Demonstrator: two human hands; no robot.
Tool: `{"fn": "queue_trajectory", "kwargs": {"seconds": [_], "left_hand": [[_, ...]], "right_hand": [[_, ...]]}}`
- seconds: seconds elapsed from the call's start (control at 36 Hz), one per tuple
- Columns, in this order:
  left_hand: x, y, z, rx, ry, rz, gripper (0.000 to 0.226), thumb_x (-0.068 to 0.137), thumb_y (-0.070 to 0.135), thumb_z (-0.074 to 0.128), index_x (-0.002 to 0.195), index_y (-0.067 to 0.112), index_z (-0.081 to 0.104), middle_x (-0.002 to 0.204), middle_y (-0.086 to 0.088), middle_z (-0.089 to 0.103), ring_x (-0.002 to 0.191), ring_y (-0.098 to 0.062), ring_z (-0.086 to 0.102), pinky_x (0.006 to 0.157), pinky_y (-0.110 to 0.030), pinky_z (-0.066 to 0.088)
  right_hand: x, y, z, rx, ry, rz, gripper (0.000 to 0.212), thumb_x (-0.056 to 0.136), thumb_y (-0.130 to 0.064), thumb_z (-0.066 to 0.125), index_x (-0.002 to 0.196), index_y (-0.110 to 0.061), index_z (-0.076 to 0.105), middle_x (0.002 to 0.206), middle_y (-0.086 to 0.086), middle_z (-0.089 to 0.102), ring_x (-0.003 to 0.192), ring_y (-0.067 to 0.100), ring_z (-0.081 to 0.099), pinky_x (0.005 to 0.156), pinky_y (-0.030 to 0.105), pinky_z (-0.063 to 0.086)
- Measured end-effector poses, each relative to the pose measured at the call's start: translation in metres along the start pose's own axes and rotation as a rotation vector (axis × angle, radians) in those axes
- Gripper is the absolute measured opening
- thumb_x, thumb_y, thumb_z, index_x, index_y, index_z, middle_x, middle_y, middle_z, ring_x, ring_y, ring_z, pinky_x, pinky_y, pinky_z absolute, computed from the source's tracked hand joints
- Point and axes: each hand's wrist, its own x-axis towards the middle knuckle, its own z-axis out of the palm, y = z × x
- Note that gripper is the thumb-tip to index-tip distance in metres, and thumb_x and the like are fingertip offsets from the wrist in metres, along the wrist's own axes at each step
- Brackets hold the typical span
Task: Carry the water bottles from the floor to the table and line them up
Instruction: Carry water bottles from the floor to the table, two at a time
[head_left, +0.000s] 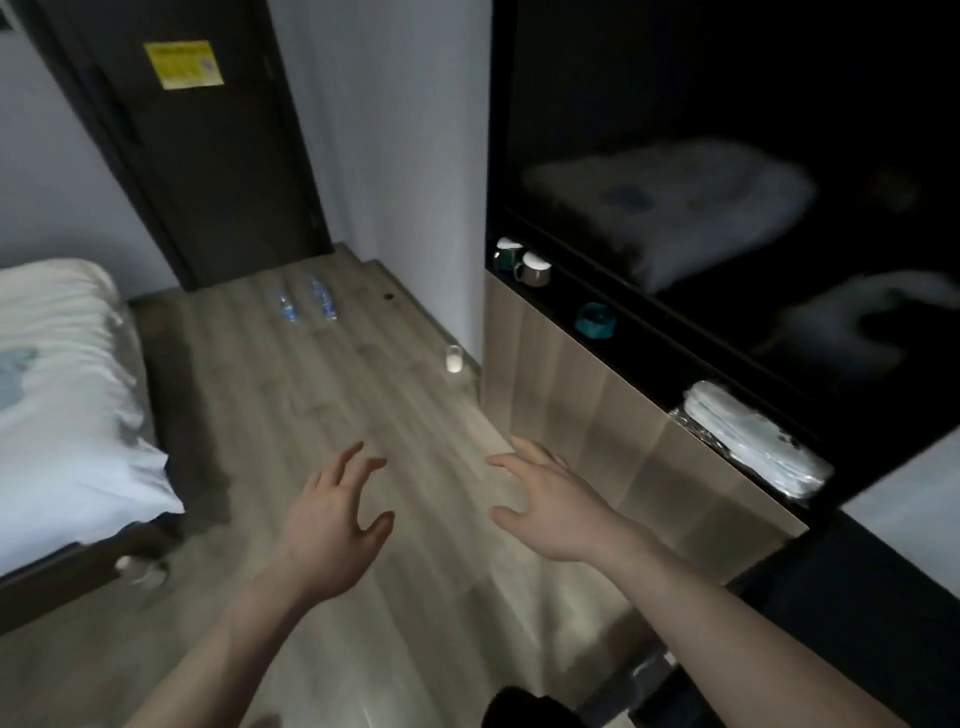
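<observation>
Several clear water bottles with blue labels (306, 302) lie on the wooden floor far ahead, near a dark door. My left hand (332, 525) and my right hand (545, 501) are stretched out in front of me above the floor, fingers spread and relaxed, holding nothing. Both hands are well short of the bottles. The frame is blurred by motion.
A bed with white bedding (62, 395) stands on the left. A wood-fronted cabinet (597, 415) on the right has a dark shelf holding mugs (522, 262), a teal dish (596, 320) and wrapped white towels (748, 441). A small white cup (454, 358) sits on the floor by the wall corner.
</observation>
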Motion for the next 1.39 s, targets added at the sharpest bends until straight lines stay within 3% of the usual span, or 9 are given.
{"fn": "queue_trajectory", "kwargs": {"seconds": [0.28, 0.56, 0.78, 0.89, 1.0, 1.11, 1.39], "left_hand": [[0.061, -0.081, -0.038, -0.022, 0.100, -0.158, 0.060, 0.083, 0.030, 0.078, 0.138, 0.025, 0.054, 0.159, -0.002, 0.033, 0.139, -0.029, 0.038, 0.112, -0.042, 0.034], [0.190, -0.132, -0.077, 0.053, 0.079, -0.197, 0.065, 0.086, 0.044, 0.071, 0.145, 0.033, 0.044, 0.165, 0.005, 0.019, 0.147, -0.020, 0.026, 0.115, -0.038, 0.030], [0.268, -0.190, -0.122, 0.098, 0.162, -0.281, 0.068, 0.086, 0.044, 0.073, 0.146, 0.030, 0.045, 0.166, -0.001, 0.018, 0.150, -0.025, 0.021, 0.120, -0.039, 0.024], [0.294, -0.232, -0.138, 0.144, 0.130, -0.338, 0.072, 0.087, 0.055, 0.064, 0.150, 0.031, 0.039, 0.167, 0.000, 0.010, 0.153, -0.026, 0.014, 0.121, -0.042, 0.022], [0.327, -0.273, -0.154, 0.115, 0.174, -0.376, 0.091, 0.072, 0.076, 0.030, 0.148, 0.028, 0.045, 0.166, -0.003, 0.016, 0.152, -0.030, 0.018, 0.121, -0.045, 0.023], [0.373, -0.321, -0.167, 0.122, 0.154, -0.383, 0.097, 0.071, 0.082, 0.014, 0.151, 0.034, 0.037, 0.168, 0.002, 0.005, 0.154, -0.025, 0.008, 0.123, -0.044, 0.016], [0.504, -0.456, -0.209, 0.092, 0.111, -0.292, 0.090, 0.074, 0.082, 0.012, 0.156, 0.043, 0.022, 0.163, 0.010, -0.015, 0.155, -0.021, -0.006, 0.125, -0.043, 0.008]], "right_hand": [[0.132, -0.049, -0.003, -0.006, -0.101, -0.107, 0.068, 0.089, -0.049, 0.060, 0.151, -0.038, 0.033, 0.167, -0.004, 0.006, 0.153, 0.017, 0.005, 0.123, 0.036, 0.015], [0.283, -0.058, -0.019, -0.024, -0.162, -0.142, 0.080, 0.089, -0.055, 0.059, 0.156, -0.039, 0.018, 0.167, -0.007, -0.004, 0.154, 0.022, -0.001, 0.124, 0.039, 0.011], [0.419, -0.105, -0.039, -0.095, -0.163, -0.238, 0.085, 0.089, -0.058, 0.058, 0.158, -0.038, 0.013, 0.168, -0.002, -0.003, 0.154, 0.027, 0.001, 0.124, 0.040, 0.011], [0.476, -0.131, -0.036, -0.101, -0.176, -0.276, 0.086, 0.089, -0.061, 0.055, 0.158, -0.039, 0.009, 0.167, -0.006, -0.006, 0.154, 0.025, -0.001, 0.124, 0.039, 0.009], [0.531, -0.156, -0.032, -0.112, -0.208, -0.271, 0.086, 0.091, -0.063, 0.052, 0.158, -0.040, 0.004, 0.167, -0.008, -0.012, 0.154, 0.024, -0.006, 0.124, 0.040, 0.007], [0.586, -0.182, -0.023, -0.102, -0.214, -0.262, 0.085, 0.092, -0.065, 0.050, 0.158, -0.041, 0.002, 0.166, -0.010, -0.014, 0.153, 0.021, -0.010, 0.125, 0.042, 0.006], [0.725, -0.256, -0.004, -0.074, -0.182, -0.197, 0.084, 0.090, -0.067, 0.048, 0.157, -0.043, 0.003, 0.165, -0.013, -0.016, 0.153, 0.018, -0.012, 0.125, 0.044, 0.006]]}}
